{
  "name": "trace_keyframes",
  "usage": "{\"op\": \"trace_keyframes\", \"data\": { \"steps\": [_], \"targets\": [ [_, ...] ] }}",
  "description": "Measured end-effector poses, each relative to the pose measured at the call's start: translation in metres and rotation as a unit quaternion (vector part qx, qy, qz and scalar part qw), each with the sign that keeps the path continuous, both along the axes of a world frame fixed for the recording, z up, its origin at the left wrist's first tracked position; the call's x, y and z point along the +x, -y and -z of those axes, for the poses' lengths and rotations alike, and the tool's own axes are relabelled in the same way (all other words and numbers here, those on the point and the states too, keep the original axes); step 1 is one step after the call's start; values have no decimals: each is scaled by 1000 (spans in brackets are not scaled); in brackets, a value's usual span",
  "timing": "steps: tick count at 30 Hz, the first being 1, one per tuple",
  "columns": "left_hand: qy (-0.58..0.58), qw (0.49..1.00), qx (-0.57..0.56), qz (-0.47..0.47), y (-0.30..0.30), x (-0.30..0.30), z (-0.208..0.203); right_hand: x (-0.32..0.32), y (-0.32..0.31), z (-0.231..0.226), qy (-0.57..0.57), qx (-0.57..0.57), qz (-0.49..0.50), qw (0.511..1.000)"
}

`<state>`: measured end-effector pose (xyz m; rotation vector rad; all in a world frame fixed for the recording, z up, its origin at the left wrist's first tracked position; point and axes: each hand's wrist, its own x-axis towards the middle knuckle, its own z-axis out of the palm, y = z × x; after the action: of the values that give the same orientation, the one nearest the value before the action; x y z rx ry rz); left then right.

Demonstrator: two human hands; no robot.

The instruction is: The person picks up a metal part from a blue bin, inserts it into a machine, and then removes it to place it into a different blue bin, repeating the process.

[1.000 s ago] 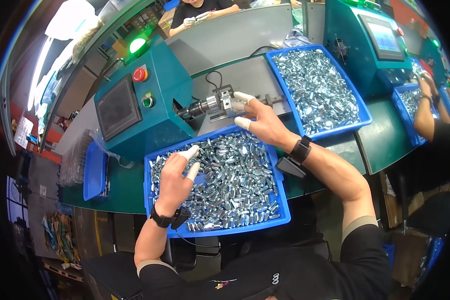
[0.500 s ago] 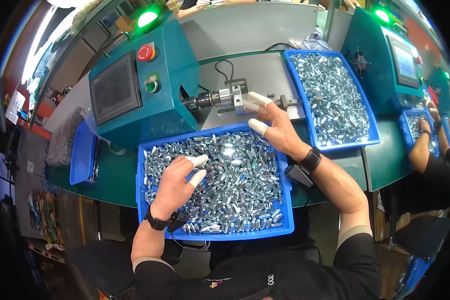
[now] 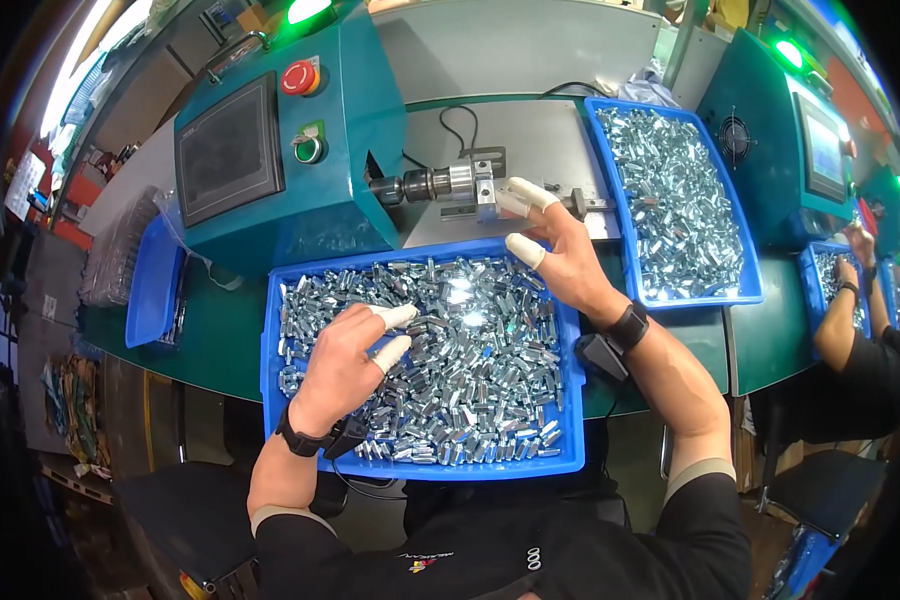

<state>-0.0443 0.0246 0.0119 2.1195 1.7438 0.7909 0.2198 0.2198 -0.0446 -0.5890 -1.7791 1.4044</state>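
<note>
The left hand (image 3: 340, 365) rests on the heap of small metal parts (image 3: 470, 370) in the near blue tray (image 3: 420, 468), its capped fingers (image 3: 398, 316) loosely apart, gripping nothing visible. The parts look hard, smooth, light singly; pinch one across its flats. Beyond, the right hand (image 3: 560, 260) has fingers spread, touching the machine's chuck fixture (image 3: 470, 185).

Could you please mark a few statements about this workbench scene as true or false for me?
1. The left hand rests in the front blue plastic tray of small shiny metal parts. True.
2. The right hand lies flat inside that tray. False: it reaches to the metal chuck fixture on the teal machine.
3. The machine's round lamp glows red. False: it glows green.
4. A second blue tray of metal parts sits to the right. True.
</note>
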Motion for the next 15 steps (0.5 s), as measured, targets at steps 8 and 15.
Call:
{"op": "trace_keyframes", "data": {
  "steps": [8, 15],
  "targets": [
    [9, 1000, -8, -8, 4, -2, 5, -2, 2, 8, -3, -9, 4, 1000],
    [16, 999, -34, -7, -1, -1, 9, -4, -5, 12, -3, 17, 57, 998]
  ]
}}
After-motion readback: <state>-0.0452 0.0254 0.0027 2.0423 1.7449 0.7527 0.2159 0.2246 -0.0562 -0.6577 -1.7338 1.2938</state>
